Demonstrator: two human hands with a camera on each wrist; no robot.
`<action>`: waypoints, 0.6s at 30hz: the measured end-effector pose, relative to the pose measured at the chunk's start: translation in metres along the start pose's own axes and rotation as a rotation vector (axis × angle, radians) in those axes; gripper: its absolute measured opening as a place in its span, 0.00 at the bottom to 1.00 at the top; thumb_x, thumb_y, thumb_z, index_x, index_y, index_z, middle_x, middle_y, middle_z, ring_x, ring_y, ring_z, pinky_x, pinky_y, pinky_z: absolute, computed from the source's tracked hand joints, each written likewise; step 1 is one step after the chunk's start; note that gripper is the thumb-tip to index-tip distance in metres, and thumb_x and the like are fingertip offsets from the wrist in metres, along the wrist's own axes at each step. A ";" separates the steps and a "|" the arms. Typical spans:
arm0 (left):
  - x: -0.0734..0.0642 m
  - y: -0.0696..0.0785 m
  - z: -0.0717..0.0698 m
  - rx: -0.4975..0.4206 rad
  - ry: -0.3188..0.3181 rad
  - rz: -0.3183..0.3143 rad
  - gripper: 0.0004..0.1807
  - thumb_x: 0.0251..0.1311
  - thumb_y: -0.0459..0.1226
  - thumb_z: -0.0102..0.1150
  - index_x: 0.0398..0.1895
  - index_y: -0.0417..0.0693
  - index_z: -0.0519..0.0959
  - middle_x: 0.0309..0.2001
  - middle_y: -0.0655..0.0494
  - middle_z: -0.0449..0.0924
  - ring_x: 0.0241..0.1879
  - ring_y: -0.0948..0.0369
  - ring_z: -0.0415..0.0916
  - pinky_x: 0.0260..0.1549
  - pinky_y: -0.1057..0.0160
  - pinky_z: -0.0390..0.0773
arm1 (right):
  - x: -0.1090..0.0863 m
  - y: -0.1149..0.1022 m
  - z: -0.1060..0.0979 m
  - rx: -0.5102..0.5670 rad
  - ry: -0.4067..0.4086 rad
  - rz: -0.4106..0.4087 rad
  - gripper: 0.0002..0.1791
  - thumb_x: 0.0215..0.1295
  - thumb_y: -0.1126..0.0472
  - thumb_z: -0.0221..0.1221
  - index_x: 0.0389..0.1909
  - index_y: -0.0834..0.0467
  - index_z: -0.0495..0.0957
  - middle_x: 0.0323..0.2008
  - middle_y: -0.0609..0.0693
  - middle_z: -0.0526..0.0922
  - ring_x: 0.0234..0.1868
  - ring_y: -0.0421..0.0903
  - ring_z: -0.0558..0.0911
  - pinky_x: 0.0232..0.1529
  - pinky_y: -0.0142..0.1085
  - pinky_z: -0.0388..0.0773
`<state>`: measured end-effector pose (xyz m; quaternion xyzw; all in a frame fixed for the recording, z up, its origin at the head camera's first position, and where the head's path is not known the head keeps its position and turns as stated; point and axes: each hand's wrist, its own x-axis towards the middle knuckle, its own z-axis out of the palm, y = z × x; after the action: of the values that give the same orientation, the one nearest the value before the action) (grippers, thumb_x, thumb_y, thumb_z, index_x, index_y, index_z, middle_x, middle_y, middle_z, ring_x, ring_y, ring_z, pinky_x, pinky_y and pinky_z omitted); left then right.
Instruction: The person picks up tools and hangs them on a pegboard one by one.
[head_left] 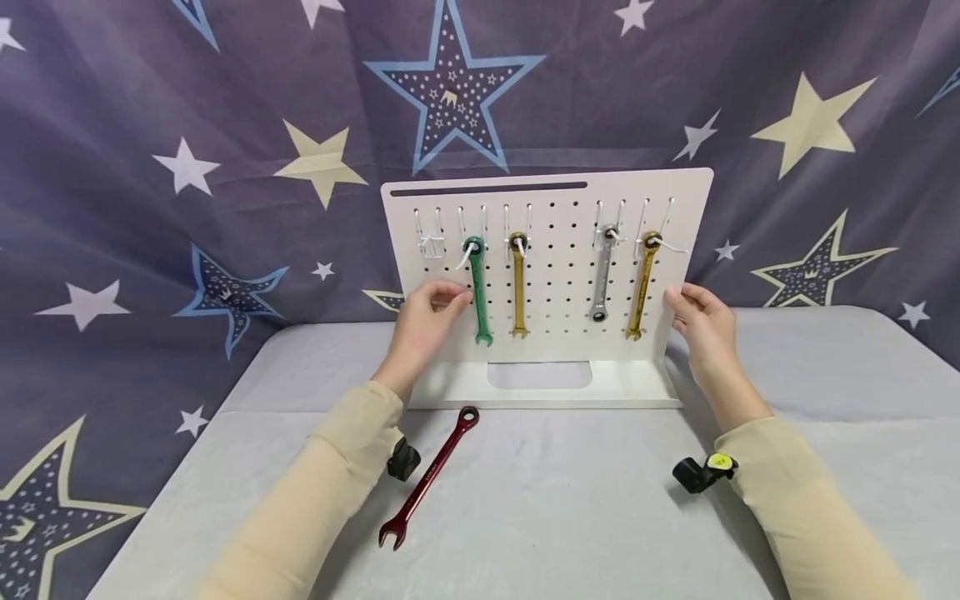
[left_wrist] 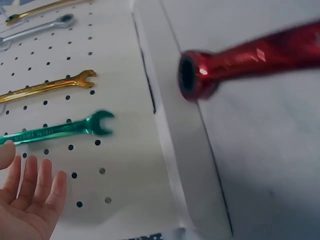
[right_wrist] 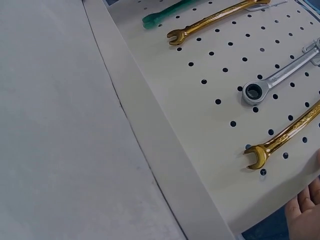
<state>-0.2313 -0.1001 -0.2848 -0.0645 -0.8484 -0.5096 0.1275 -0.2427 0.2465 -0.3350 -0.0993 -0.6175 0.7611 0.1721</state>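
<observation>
A white pegboard [head_left: 558, 292] stands upright with wrenches hanging from its hooks. My left hand [head_left: 426, 321] is in front of its left part, fingers loosely extended and thumb tip beside the green wrench [head_left: 478, 292]. At the board's right edge, my right hand [head_left: 705, 325] grips the edge, thumb toward the front. Nearest to it hangs a gold wrench [head_left: 642, 287], with a silver wrench [head_left: 602, 279] to its left. Another gold wrench [head_left: 519, 287] hangs right of the green one. A red wrench [head_left: 429, 483] lies on the table, ring end toward the board.
An unoccupied white hook [head_left: 431, 242] sits at the board's upper left. The board's base ledge [head_left: 637, 392] rests on the grey-white table [head_left: 570, 500]. Behind hangs a dark star-patterned cloth [head_left: 247, 167]. Each wrist wears a small black camera.
</observation>
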 end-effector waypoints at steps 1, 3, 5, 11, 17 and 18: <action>-0.002 -0.001 -0.001 0.008 -0.010 0.009 0.12 0.68 0.39 0.61 0.46 0.39 0.81 0.46 0.46 0.82 0.48 0.53 0.78 0.50 0.57 0.75 | 0.000 0.000 0.000 -0.002 0.002 0.001 0.08 0.67 0.59 0.64 0.40 0.53 0.75 0.35 0.42 0.75 0.38 0.35 0.74 0.39 0.24 0.74; -0.005 -0.001 -0.003 0.024 -0.034 0.025 0.11 0.68 0.38 0.61 0.46 0.39 0.80 0.47 0.46 0.82 0.48 0.52 0.78 0.51 0.56 0.75 | 0.000 0.001 0.000 -0.012 0.007 0.001 0.07 0.67 0.58 0.64 0.40 0.52 0.75 0.35 0.42 0.75 0.38 0.35 0.74 0.38 0.24 0.74; -0.009 -0.003 -0.005 0.042 -0.063 0.038 0.11 0.68 0.38 0.61 0.46 0.39 0.80 0.47 0.46 0.81 0.49 0.51 0.78 0.52 0.56 0.75 | 0.000 0.001 0.000 -0.020 0.009 -0.001 0.07 0.67 0.58 0.64 0.40 0.52 0.75 0.35 0.42 0.75 0.38 0.35 0.74 0.38 0.24 0.74; -0.023 -0.004 -0.012 0.153 -0.174 0.044 0.12 0.69 0.40 0.60 0.50 0.43 0.80 0.49 0.50 0.82 0.51 0.52 0.77 0.54 0.54 0.74 | 0.000 0.001 0.000 -0.007 0.012 -0.001 0.07 0.66 0.58 0.65 0.40 0.53 0.76 0.34 0.42 0.75 0.38 0.35 0.74 0.38 0.24 0.74; -0.042 -0.004 -0.025 0.242 -0.261 0.060 0.10 0.70 0.40 0.59 0.48 0.44 0.80 0.46 0.51 0.82 0.48 0.52 0.78 0.49 0.53 0.76 | 0.000 0.001 0.000 0.005 0.007 0.003 0.08 0.66 0.58 0.65 0.40 0.52 0.75 0.35 0.42 0.75 0.39 0.35 0.75 0.39 0.24 0.75; -0.045 -0.004 -0.027 0.254 -0.274 0.061 0.10 0.70 0.40 0.59 0.47 0.45 0.80 0.45 0.51 0.82 0.47 0.52 0.78 0.48 0.53 0.76 | 0.000 0.002 0.000 0.010 0.007 0.005 0.08 0.66 0.58 0.65 0.40 0.53 0.75 0.35 0.42 0.75 0.39 0.35 0.75 0.39 0.24 0.75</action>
<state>-0.1851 -0.1251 -0.2891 -0.1424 -0.9130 -0.3809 0.0334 -0.2431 0.2459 -0.3364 -0.1026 -0.6127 0.7644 0.1726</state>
